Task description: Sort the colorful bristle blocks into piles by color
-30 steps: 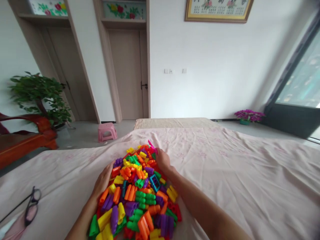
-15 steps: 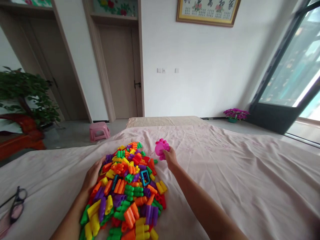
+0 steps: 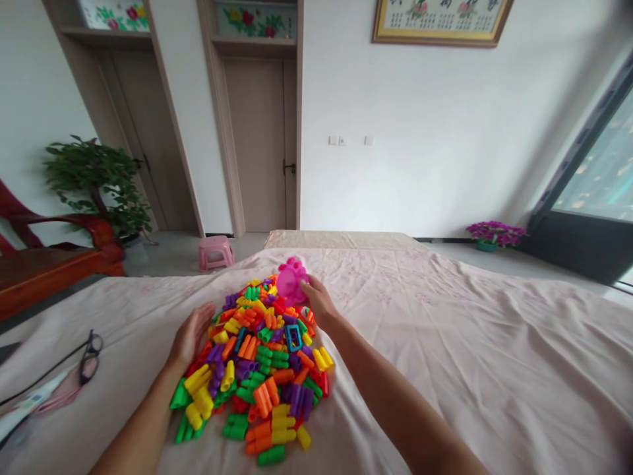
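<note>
A heap of bright plastic building blocks [image 3: 264, 356] in orange, green, yellow, purple and red lies on the pale cloth. Resting along the heap's left side is my left hand [image 3: 194, 330], its fingers stretched out and holding nothing. My right hand [image 3: 318, 300] grips a pink flower-shaped plastic piece [image 3: 291, 282] at the far right edge of the heap. Within the heap, a teal rectangular frame piece [image 3: 293, 338] shows on top. The lower part of the pink piece is close to the blocks; whether it touches them I cannot tell.
The pale floral cloth [image 3: 445, 369] spreads wide under everything. Eyeglasses [image 3: 90, 359] lie at the left. Beyond stand a pink stool [image 3: 216, 253], a wooden armchair [image 3: 64, 257], a potted plant [image 3: 99, 185] and purple flowers [image 3: 496, 233].
My right hand has brought the pink piece leftward, from beside the heap to over its far end. My left hand stays at the heap's left side. The view has turned left.
</note>
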A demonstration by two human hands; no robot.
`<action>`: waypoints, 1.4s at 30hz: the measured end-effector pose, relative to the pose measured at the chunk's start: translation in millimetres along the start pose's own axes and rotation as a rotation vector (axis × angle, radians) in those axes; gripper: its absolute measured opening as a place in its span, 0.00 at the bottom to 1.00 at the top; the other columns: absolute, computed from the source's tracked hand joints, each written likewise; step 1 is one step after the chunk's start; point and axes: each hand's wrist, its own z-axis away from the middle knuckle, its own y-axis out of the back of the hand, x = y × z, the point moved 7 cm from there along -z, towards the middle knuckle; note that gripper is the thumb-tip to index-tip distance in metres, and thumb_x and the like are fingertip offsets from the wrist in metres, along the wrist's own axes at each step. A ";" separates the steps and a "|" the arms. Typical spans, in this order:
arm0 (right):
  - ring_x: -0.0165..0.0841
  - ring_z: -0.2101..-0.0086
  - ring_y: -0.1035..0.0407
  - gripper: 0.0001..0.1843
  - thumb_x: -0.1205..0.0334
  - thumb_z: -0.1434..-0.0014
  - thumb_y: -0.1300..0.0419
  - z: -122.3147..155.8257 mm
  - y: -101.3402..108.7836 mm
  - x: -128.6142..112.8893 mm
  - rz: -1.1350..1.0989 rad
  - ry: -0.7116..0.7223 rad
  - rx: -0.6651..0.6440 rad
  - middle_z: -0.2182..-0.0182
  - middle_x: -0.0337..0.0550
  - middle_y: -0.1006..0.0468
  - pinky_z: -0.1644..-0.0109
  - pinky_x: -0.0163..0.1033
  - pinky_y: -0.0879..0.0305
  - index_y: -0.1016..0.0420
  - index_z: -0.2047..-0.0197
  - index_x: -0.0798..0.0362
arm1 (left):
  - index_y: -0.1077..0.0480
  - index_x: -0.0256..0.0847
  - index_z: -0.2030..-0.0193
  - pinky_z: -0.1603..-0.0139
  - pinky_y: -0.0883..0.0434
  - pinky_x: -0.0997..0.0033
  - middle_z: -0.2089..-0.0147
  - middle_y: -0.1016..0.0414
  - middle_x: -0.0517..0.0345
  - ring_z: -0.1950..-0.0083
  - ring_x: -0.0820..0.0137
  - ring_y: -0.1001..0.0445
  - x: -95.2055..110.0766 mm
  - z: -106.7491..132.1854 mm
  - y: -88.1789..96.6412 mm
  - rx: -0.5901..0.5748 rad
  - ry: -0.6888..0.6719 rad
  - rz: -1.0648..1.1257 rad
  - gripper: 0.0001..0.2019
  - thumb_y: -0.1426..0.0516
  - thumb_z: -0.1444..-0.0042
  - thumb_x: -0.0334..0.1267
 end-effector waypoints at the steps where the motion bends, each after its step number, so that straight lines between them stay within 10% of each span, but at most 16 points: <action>1: 0.33 0.66 0.25 0.23 0.50 0.42 0.40 0.6 -15.9 -5.5 -0.007 0.013 -0.097 0.61 0.45 0.20 0.68 0.35 0.28 0.28 0.46 0.52 | 0.33 0.35 0.36 0.30 0.38 0.54 0.35 0.30 0.40 0.34 0.58 0.32 1.2 0.9 1.4 0.017 0.002 0.015 0.34 0.51 0.40 0.59; 4: 0.35 0.61 0.24 0.22 0.50 0.38 0.44 0.4 -23.8 -8.9 0.075 0.035 -0.191 0.56 0.49 0.20 0.64 0.37 0.28 0.27 0.46 0.53 | 0.40 0.41 0.31 0.30 0.38 0.52 0.34 0.32 0.42 0.33 0.59 0.33 4.6 4.1 4.4 0.040 -0.007 0.058 0.36 0.54 0.39 0.61; 9: 0.35 0.58 0.25 0.18 0.63 0.43 0.41 -2.7 48.8 17.5 0.644 0.048 0.014 0.54 0.45 0.19 0.55 0.40 0.29 0.23 0.49 0.51 | 0.43 0.44 0.30 0.28 0.43 0.53 0.30 0.38 0.47 0.29 0.60 0.39 6.3 10.8 0.9 0.000 -0.042 0.023 0.33 0.49 0.39 0.55; 14: 0.39 0.55 0.27 0.21 0.63 0.52 0.33 13.2 66.2 40.5 1.015 0.150 -0.211 0.54 0.45 0.21 0.50 0.40 0.33 0.20 0.52 0.50 | 0.36 0.42 0.34 0.27 0.45 0.56 0.30 0.37 0.48 0.28 0.59 0.41 22.4 19.3 -12.1 -0.069 -0.150 -0.248 0.32 0.45 0.41 0.56; 18: 0.36 0.59 0.27 0.16 0.65 0.52 0.34 21.6 64.7 43.3 1.060 0.177 -0.152 0.56 0.44 0.22 0.55 0.36 0.35 0.21 0.58 0.50 | 0.32 0.42 0.38 0.32 0.35 0.58 0.35 0.29 0.48 0.34 0.57 0.32 22.4 22.8 -17.8 -0.132 -0.080 -0.287 0.30 0.40 0.46 0.53; 26: 0.32 0.74 0.30 0.09 0.59 0.45 0.43 14.3 89.0 59.2 0.651 0.114 0.103 0.71 0.36 0.25 0.69 0.36 0.33 0.30 0.60 0.51 | 0.29 0.38 0.44 0.39 0.29 0.55 0.42 0.24 0.45 0.43 0.56 0.24 13.4 8.1 12.2 0.141 -0.102 -0.235 0.29 0.42 0.46 0.55; 32: 0.38 0.53 0.28 0.20 0.66 0.43 0.48 0.0 116.3 44.5 0.891 0.236 0.280 0.51 0.49 0.24 0.47 0.44 0.31 0.27 0.48 0.52 | 0.26 0.40 0.47 0.36 0.33 0.56 0.41 0.24 0.48 0.39 0.56 0.27 21.6 8.8 4.7 0.107 -0.128 -0.439 0.26 0.44 0.45 0.56; 42: 0.40 0.44 0.34 0.18 0.63 0.35 0.46 -6.3 114.1 47.1 1.369 0.214 0.009 0.43 0.49 0.27 0.38 0.42 0.42 0.23 0.45 0.49 | 0.26 0.42 0.50 0.46 0.25 0.60 0.49 0.20 0.51 0.50 0.58 0.21 2.1 -14.6 24.6 0.203 -0.095 -0.419 0.23 0.43 0.47 0.53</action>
